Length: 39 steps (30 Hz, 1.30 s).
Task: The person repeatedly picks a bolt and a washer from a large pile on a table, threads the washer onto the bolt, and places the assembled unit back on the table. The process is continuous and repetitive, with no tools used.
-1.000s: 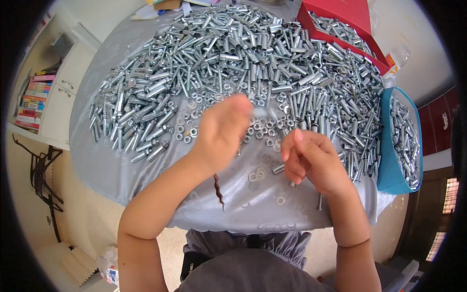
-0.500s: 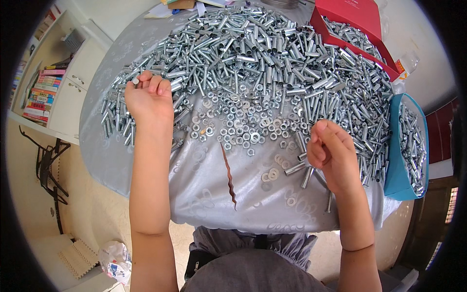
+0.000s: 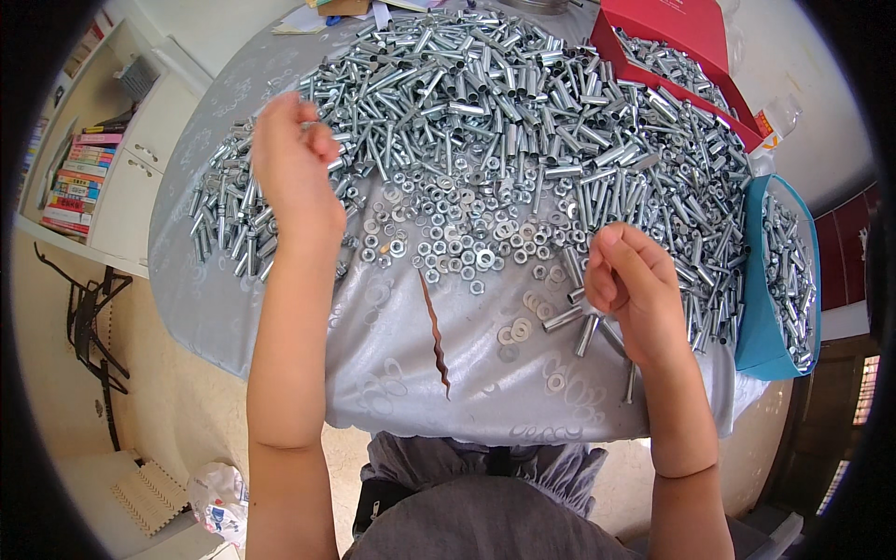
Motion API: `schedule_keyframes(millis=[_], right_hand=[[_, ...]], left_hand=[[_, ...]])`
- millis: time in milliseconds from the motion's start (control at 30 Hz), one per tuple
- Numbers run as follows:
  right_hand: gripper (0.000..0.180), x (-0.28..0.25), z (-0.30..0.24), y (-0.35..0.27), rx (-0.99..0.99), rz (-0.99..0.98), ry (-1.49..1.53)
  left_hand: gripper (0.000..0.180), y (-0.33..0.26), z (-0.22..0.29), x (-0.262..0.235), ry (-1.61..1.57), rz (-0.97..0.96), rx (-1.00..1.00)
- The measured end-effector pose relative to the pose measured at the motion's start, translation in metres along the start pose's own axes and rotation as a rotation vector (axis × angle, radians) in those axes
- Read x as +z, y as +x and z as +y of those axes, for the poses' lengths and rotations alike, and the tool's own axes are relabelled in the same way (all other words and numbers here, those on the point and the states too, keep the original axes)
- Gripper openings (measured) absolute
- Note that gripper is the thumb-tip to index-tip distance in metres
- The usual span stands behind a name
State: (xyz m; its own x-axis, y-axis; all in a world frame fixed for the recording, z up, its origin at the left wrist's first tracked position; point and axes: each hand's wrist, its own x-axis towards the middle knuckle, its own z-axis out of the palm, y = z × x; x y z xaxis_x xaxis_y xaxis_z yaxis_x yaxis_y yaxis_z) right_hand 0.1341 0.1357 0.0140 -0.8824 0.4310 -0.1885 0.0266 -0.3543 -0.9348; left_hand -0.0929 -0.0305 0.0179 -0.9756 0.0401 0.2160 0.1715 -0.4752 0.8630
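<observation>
Silver bolts (image 3: 227, 229) lie beneath the left hand (image 3: 294, 168), which has just turned over, half uncurled, seemingly emptied; the right hand (image 3: 637, 277) curls loosely, contents hidden, nuts (image 3: 455, 248) to its left.

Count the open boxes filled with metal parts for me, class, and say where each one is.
2: a red box at the far right of the table, and a teal box nearer, by its right edge. Others may be hidden.
</observation>
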Motion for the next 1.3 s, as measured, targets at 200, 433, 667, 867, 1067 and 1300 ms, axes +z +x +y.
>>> schedule_keyframes(millis=[200,433,667,867,1067,1300], right_hand=[[0.015,-0.001,0.007,0.000,-0.235,0.084,-0.462],[0.013,-0.001,0.004,0.001,-0.384,0.152,-0.905],[0.018,-0.006,-0.002,0.001,-0.333,0.146,-1.254],[0.017,-0.007,0.003,0.001,-0.382,0.071,-1.259],[0.015,-0.002,0.007,0.003,-0.495,0.004,-1.062],[0.019,0.003,0.013,0.001,-0.537,-0.094,-0.868]], left_hand=[[0.022,-0.020,-0.041,0.013,0.704,-0.424,0.320],[0.035,-0.027,-0.052,0.012,1.136,-0.632,0.536],[0.020,-0.035,-0.053,0.012,1.174,-0.739,0.674],[0.021,-0.035,-0.046,0.014,1.159,-0.695,0.530],[0.034,-0.058,-0.033,0.029,0.574,-0.630,0.153],[0.026,-0.092,-0.017,0.039,0.097,-0.944,-0.049]])
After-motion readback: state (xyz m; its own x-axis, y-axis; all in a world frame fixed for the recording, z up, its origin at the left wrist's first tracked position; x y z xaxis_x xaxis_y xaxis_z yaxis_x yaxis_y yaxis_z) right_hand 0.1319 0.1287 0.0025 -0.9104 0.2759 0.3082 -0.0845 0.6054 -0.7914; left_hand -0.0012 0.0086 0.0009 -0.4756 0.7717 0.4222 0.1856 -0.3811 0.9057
